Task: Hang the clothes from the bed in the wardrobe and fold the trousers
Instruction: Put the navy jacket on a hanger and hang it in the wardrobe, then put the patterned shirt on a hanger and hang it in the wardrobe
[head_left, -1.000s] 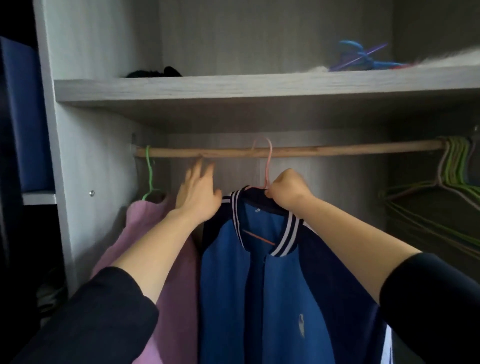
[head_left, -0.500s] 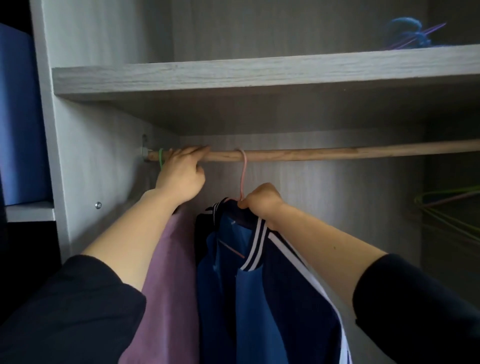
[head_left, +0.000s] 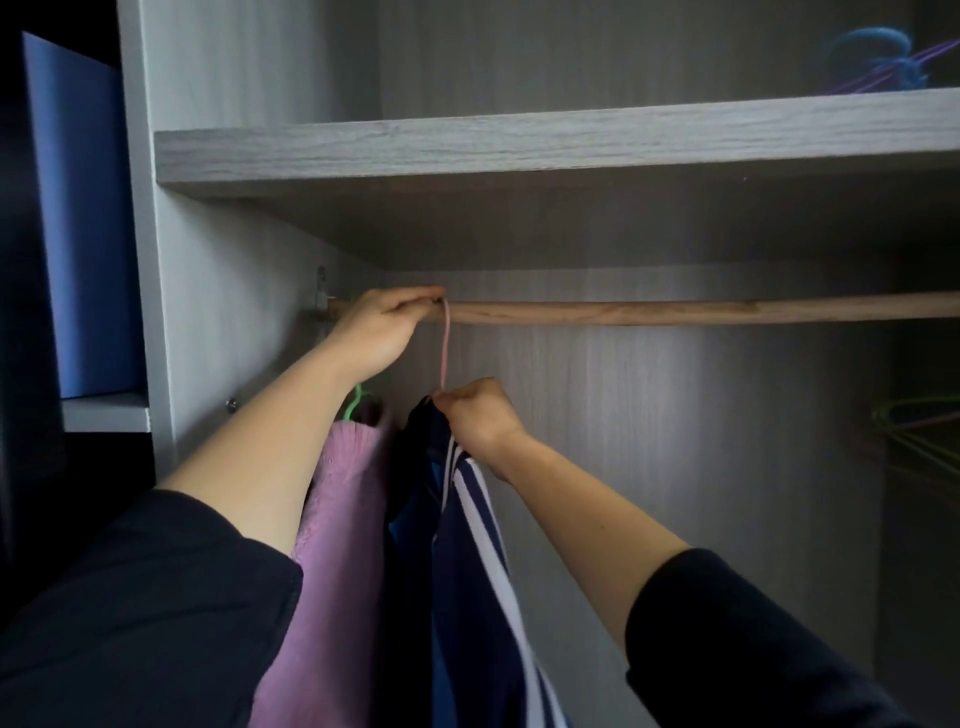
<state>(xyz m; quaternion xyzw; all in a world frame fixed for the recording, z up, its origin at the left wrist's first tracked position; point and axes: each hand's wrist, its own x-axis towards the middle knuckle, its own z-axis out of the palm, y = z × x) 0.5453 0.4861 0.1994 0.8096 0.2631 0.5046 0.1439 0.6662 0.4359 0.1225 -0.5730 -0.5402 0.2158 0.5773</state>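
Grey wardrobe (head_left: 234, 249): rod (head_left: 675, 313) runs left-right under shelf (head_left: 519, 150). Hanger (head_left: 444, 343) hook over rod near its left end, stem vertical, jacket (head_left: 467, 571) hanging straight below. Left hand (head_left: 384, 327) nearer hook, fingers curled over rod, touching hook. Right hand (head_left: 478, 415) below, pinching hanger neck at collar, forearm angled up. Sweater (head_left: 337, 493) just left.

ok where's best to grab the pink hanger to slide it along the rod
Take the hanger by its straight neck, just above the jacket collar, coming from the right. Its hook is over the rod, the left hand crowds its top and a sweater hangs on the left. The right hand pinches there now.
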